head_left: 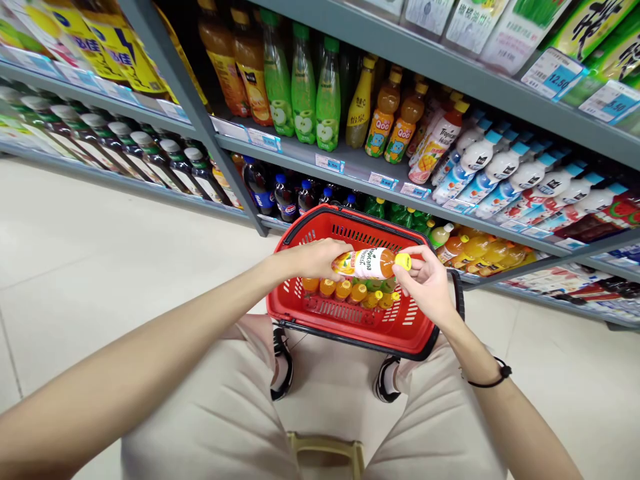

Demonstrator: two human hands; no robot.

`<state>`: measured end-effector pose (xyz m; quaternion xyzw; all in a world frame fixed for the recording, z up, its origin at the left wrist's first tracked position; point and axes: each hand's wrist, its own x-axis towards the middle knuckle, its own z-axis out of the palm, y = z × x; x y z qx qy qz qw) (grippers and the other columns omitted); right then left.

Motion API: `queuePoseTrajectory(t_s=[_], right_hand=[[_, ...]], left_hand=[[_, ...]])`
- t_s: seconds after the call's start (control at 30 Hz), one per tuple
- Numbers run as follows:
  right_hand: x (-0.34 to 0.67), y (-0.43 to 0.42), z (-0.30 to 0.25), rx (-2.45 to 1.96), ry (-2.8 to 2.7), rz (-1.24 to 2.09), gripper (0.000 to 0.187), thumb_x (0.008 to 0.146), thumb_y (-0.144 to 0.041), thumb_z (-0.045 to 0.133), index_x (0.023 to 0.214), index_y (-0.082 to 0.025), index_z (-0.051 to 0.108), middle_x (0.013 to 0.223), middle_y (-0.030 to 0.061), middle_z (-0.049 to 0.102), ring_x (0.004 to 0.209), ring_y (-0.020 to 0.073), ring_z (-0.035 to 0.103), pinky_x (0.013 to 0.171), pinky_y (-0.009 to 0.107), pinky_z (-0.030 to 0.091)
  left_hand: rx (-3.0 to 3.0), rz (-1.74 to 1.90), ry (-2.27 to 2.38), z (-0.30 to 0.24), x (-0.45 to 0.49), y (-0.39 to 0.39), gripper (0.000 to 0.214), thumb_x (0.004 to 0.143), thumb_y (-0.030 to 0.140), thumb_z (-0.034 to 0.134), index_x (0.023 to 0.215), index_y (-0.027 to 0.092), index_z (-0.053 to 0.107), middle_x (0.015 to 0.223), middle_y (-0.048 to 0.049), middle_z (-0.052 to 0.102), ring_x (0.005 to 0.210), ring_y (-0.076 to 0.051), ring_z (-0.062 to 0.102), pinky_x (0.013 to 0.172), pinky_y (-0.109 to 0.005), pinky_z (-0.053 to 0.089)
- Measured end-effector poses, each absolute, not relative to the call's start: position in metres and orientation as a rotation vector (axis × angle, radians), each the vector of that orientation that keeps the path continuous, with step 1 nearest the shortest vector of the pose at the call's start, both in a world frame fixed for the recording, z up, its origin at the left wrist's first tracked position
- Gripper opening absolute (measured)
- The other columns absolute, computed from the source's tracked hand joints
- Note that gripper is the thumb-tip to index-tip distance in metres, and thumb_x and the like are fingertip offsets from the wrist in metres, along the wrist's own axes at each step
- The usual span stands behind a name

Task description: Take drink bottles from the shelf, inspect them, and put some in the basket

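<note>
A Tropicana juice bottle (369, 263) with a yellow cap lies sideways between my two hands, above a red shopping basket (300, 237). My left hand (323, 259) is wrapped round the bottle's base end. At the cap end, the thumb and fingers of my right hand (424, 277) pinch the yellow cap and neck. Beneath the bottle, inside the basket, several small orange juice bottles (343, 290) stand in a row with yellow and orange caps. Part of that row is hidden by the held bottle and my hands.
Shelves ahead hold green apple drink bottles (303, 93), Qoo bottles (379, 120), white bottles with blue caps (480, 153) and Pepsi bottles (286, 200). Dark bottles with pale caps (145, 150) line the lower left shelf. A beige stool (325, 445) is between my legs.
</note>
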<state>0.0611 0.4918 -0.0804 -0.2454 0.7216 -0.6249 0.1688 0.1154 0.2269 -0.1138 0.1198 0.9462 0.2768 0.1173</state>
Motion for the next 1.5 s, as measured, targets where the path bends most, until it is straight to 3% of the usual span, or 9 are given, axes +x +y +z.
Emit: queuePoseTrajectory(t_s=[0.4,0.73,1.07,1.5], right_hand=[[0.061,0.491,-0.084,-0.704,1.998,-1.759,0.042,0.086,-0.046,0.082,0.109,-0.021,0.057,0.073,-0.0019,0.068,0.049,0.0087,0.051,0.047,0.021,0.038],[0.061,0.492,-0.09,-0.744,2.015,-1.734,0.041,0.086,-0.044,0.082,0.112,-0.023,0.057,0.081,-0.0002,0.07,0.059,0.0126,0.059,0.05,0.022,0.044],[0.065,0.489,-0.085,-0.762,2.01,-1.841,0.034,0.09,-0.041,0.079,0.11,-0.023,0.059,0.074,-0.0021,0.066,0.051,0.0097,0.051,0.047,0.023,0.039],[0.065,0.489,-0.09,-0.742,2.005,-1.829,0.036,0.089,-0.042,0.081,0.111,-0.021,0.061,0.071,-0.003,0.066,0.05,0.0093,0.053,0.046,0.021,0.04]], left_hand=[[0.378,0.706,2.799,-0.12,0.115,0.225,0.051,0.078,0.043,0.081,0.116,0.014,0.064,0.109,-0.0106,0.07,0.094,-0.025,0.066,0.077,-0.031,0.045],[0.384,0.762,2.77,-0.126,0.115,0.227,0.049,0.077,0.037,0.08,0.117,0.014,0.065,0.109,-0.0116,0.071,0.094,-0.026,0.068,0.079,-0.033,0.049],[0.483,0.944,2.72,-0.123,0.116,0.237,0.057,0.074,0.032,0.08,0.128,0.019,0.065,0.113,-0.0108,0.075,0.099,-0.027,0.072,0.084,-0.031,0.052],[0.444,0.865,2.723,-0.127,0.117,0.239,0.051,0.074,0.033,0.078,0.122,0.018,0.067,0.111,-0.0093,0.076,0.094,-0.025,0.073,0.08,-0.028,0.053]])
